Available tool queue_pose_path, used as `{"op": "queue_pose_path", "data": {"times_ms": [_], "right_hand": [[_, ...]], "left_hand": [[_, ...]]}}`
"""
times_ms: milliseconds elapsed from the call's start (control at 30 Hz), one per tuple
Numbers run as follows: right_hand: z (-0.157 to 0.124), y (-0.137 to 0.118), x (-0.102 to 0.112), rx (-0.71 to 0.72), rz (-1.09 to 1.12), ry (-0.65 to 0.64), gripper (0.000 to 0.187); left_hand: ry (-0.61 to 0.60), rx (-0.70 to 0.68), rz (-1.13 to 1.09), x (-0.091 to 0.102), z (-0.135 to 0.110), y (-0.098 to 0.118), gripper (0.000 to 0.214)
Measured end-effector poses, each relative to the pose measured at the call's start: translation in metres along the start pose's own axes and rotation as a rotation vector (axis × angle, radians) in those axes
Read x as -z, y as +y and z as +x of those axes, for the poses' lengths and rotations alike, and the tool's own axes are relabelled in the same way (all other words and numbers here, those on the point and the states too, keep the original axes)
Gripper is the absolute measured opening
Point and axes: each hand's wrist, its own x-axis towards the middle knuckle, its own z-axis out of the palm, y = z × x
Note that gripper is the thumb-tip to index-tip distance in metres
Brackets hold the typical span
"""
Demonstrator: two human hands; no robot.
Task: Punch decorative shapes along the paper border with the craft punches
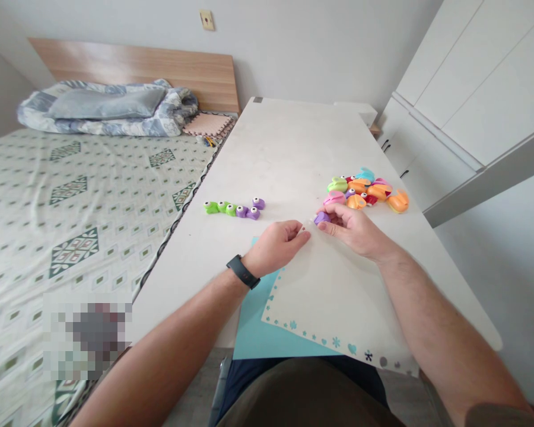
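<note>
My right hand (351, 228) is closed round a small purple paper punch (322, 217) at the far corner of a white sheet of paper (338, 296). My left hand (278, 244), a black watch on its wrist, pinches the same corner of that sheet, fingers curled. The sheet's near edge carries a row of punched-out shapes. It lies over a light blue sheet (253, 332).
A row of green and purple punches (234, 208) lies on the white table (285, 148) to the left. A heap of coloured punches (365, 191) sits at the right. A bed (71, 196) borders the table's left edge; white cabinets (463, 89) stand at right.
</note>
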Motion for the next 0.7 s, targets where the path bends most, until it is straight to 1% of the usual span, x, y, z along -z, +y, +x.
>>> {"op": "queue_pose_path", "data": {"times_ms": [300, 467, 600, 700], "right_hand": [[-0.001, -0.0023, -0.0068, 0.001, -0.098, -0.049, 0.041], [-0.0034, -0.0034, -0.0069, 0.027, -0.092, -0.061, 0.044], [-0.0051, -0.0014, -0.0058, 0.017, -0.099, -0.067, 0.047], [-0.0056, -0.001, -0.0054, 0.017, -0.109, -0.082, 0.047]], "left_hand": [[0.025, -0.005, 0.015, -0.0027, 0.0014, -0.0028, 0.039], [0.021, 0.006, 0.025, -0.0025, 0.0016, -0.0024, 0.038], [0.015, 0.001, 0.039, -0.0026, 0.0013, -0.0019, 0.037], [0.021, -0.002, 0.047, -0.003, 0.0012, -0.001, 0.037]]}}
